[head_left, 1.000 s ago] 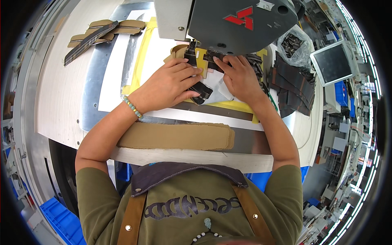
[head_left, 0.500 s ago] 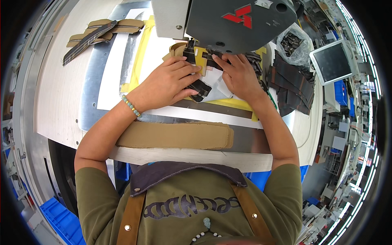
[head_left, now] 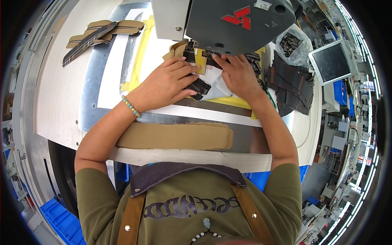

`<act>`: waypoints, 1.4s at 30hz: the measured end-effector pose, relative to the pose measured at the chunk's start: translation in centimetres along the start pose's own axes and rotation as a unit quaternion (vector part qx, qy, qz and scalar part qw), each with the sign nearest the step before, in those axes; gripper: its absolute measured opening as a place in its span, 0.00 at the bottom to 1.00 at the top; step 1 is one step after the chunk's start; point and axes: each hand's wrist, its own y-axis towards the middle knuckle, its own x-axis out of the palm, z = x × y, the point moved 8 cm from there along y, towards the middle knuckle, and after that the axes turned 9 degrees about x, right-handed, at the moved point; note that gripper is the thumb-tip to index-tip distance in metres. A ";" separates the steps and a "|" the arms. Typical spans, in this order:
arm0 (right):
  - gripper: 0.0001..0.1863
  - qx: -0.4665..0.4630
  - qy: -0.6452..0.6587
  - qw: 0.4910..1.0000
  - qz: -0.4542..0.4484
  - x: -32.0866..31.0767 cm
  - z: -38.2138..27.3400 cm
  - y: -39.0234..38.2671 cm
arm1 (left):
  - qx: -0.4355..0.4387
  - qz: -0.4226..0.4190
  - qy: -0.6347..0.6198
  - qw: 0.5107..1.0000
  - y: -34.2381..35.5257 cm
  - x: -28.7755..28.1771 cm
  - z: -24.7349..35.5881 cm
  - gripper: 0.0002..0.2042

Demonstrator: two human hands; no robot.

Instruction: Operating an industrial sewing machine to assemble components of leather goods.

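Left hand lay spread, fingers extended across a dark strip; right hand was bent, its index finger at a dark piece by the machine. Whether either hand gripped or merely pressed could not be told.

Around the 2 hands, a pale table spread wide. A grey machine head overhung the work, blocking the far side. Brown fabric strips lay stacked between the forearms, near the front edge. Overlapping dark panels lay at the right, near a screen and a clear bag.

The left hand hid much of the dark strip; a yellow piece showed partly between the hands. The bag's dark contents were hard to make out.
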 end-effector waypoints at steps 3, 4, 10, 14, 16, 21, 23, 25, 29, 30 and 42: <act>0.25 0.004 0.004 1.000 -0.006 -0.1 -0.1 0.1 | 0.002 0.002 0.001 1.000 0.0 -0.1 0.0 0.24; 0.25 0.006 0.003 1.000 -0.008 -0.1 0.0 0.1 | 0.003 0.002 0.001 1.000 0.1 -0.1 0.0 0.24; 0.25 0.007 0.009 1.000 -0.015 -0.1 -0.2 0.0 | 0.004 0.001 0.003 1.000 0.1 -0.2 0.1 0.23; 0.25 0.002 0.011 1.000 -0.006 -0.2 -0.1 -0.1 | 0.006 0.010 0.001 1.000 0.2 -0.2 0.1 0.22; 0.25 0.004 0.009 1.000 -0.013 -0.1 -0.3 -0.1 | 0.004 0.012 0.004 1.000 0.1 -0.3 0.1 0.22; 0.25 0.010 0.007 1.000 -0.018 0.0 -0.3 -0.2 | 0.008 0.010 0.001 1.000 0.2 -0.3 0.2 0.21; 0.25 0.008 0.009 1.000 -0.016 -0.1 -0.3 -0.3 | 0.008 0.011 0.000 1.000 0.1 -0.3 0.2 0.21; 0.25 0.007 0.008 1.000 -0.019 -0.1 -0.5 -0.2 | 0.007 0.013 -0.001 1.000 0.1 -0.3 0.1 0.21; 0.25 0.010 -0.001 1.000 -0.025 -0.1 -0.4 -0.5 | 0.017 0.028 0.007 0.999 0.3 -0.6 0.3 0.20; 0.25 0.010 0.000 1.000 -0.026 0.0 -0.4 -0.5 | 0.013 0.016 0.002 1.000 0.3 -0.5 0.2 0.20; 0.26 0.009 0.002 0.999 -0.035 0.1 -0.7 -0.6 | 0.010 0.028 -0.009 1.000 0.0 -0.5 0.3 0.19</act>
